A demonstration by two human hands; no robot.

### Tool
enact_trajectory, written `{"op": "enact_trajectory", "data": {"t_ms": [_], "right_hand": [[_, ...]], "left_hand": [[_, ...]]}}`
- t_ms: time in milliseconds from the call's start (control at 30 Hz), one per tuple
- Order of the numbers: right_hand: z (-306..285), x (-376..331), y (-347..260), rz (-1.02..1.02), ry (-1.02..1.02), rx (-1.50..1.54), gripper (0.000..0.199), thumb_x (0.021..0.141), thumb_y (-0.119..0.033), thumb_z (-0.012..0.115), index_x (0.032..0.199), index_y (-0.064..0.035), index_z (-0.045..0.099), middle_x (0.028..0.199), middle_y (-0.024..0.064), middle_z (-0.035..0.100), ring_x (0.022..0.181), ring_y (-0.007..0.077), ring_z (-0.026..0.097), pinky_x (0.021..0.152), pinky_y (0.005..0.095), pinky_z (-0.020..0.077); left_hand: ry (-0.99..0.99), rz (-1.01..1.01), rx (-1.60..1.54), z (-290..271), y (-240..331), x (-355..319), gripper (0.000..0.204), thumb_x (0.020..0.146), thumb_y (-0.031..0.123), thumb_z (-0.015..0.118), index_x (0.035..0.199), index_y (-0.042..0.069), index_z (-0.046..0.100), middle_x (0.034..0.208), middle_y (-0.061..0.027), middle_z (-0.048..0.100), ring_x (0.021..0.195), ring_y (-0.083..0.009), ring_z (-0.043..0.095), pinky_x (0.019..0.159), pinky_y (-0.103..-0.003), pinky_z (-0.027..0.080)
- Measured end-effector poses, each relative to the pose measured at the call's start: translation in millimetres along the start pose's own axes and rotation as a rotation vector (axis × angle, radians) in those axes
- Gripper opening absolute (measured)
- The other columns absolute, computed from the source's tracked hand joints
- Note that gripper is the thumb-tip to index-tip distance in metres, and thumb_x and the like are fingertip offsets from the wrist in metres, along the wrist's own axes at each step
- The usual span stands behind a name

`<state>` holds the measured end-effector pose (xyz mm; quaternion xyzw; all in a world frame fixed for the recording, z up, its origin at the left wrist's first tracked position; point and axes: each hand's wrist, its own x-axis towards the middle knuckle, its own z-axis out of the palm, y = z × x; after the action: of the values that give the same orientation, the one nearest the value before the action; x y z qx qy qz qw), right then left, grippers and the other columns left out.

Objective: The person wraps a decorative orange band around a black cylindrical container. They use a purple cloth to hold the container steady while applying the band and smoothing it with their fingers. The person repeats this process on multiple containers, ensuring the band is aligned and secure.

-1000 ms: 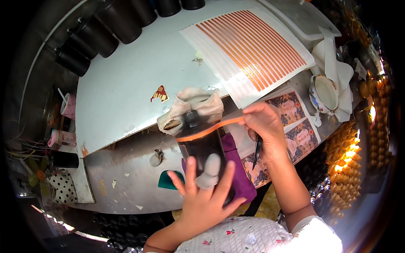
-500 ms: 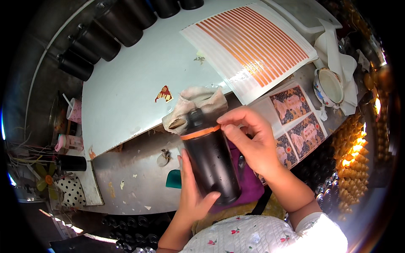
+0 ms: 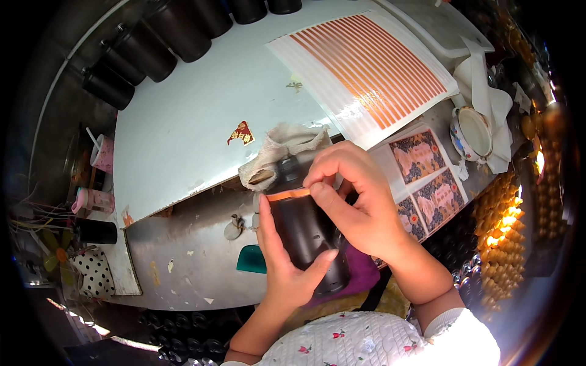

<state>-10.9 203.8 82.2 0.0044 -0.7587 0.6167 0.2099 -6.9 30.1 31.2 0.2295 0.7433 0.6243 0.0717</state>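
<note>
A black bottle (image 3: 302, 235) lies tilted in front of me, its narrower neck pointing away. Around its shoulder runs a thin orange strip (image 3: 287, 194). My left hand (image 3: 285, 271) cradles the bottle, the fingers up its left side and the thumb across its lower front. My right hand (image 3: 360, 210) pinches the right end of the strip between thumb and forefinger at the bottle's shoulder; its other fingers are curled and partly hidden. A crumpled beige cloth (image 3: 292, 141) sits just beyond the neck. Purple fabric (image 3: 361, 271) shows under the bottle.
A sheet of orange strips (image 3: 372, 67) covers the right of the white board (image 3: 183, 146). Patterned labels (image 3: 436, 186) and an enamel pot (image 3: 473, 131) lie right. Black bottles (image 3: 146, 52) line the far left. A teal scraper (image 3: 251, 259) lies near my left hand.
My right hand has moved slightly left over the bottle's shoulder, still pinching the strip. The fingers of my left hand have slid up toward the strip's left end.
</note>
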Motion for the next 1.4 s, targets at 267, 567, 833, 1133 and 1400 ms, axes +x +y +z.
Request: {"op": "enact_trajectory", "data": {"t_ms": [267,567,833,1133,1400], "right_hand": [[1.4,2.7,1.0,-0.084,-0.085,-0.179,0.01,0.086,-0.006,0.068,0.096,-0.004,0.066,0.096,0.0068,0.059,0.084,0.0172,0.056,0.067,0.0275,0.0445],[4.7,4.0,-8.3,-0.083,-0.021,-0.147,0.014,0.079,-0.003,0.073,0.084,-0.0025,0.061,0.086,0.0076,0.057,0.069,0.018,0.054,0.06,0.0293,0.044],[3.0,5.0,-12.2,-0.033,-0.112,-0.096,0.014,0.081,-0.002,0.074,0.086,-0.0064,0.061,0.102,0.0052,0.057,0.072,0.0057,0.049,0.056,0.0192,0.0388],[1.4,7.8,-10.5,0.094,-0.018,-0.068,0.011,0.081,0.003,0.069,0.082,-0.001,0.058,0.095,0.0074,0.057,0.07,0.012,0.052,0.061,0.0255,0.0435],[0.8,7.6,-8.2,0.087,-0.019,-0.094,0.011,0.08,0.003,0.069,0.08,-0.0005,0.058,0.092,0.0072,0.057,0.07,0.0129,0.053,0.062,0.0264,0.0449]], "left_hand": [[-0.019,0.053,0.143,-2.9,4.2,1.2,0.115,0.075,0.02,0.083,0.159,0.002,0.006,0.142,-0.0208,0.038,0.124,-0.0338,0.038,0.107,-0.047,0.032],[-0.016,0.058,0.132,-3.2,2.0,-0.4,0.116,0.074,0.022,0.084,0.158,0.0,0.006,0.143,-0.0193,0.039,0.121,-0.0338,0.039,0.105,-0.047,0.033],[-0.037,0.091,0.305,-9.5,13.1,8.1,0.115,0.073,0.027,0.086,0.157,-0.002,0.013,0.139,-0.0173,0.047,0.108,-0.0294,0.038,0.097,-0.043,0.036],[-0.066,0.013,0.272,-7.0,14.1,6.0,0.118,0.072,0.03,0.084,0.158,-0.002,0.009,0.137,-0.0189,0.04,0.113,-0.0284,0.036,0.106,-0.042,0.028],[-0.048,0.066,0.288,-7.2,13.1,7.6,0.117,0.071,0.027,0.087,0.156,-0.006,0.014,0.14,-0.0188,0.044,0.104,-0.028,0.036,0.095,-0.04,0.035]]}}
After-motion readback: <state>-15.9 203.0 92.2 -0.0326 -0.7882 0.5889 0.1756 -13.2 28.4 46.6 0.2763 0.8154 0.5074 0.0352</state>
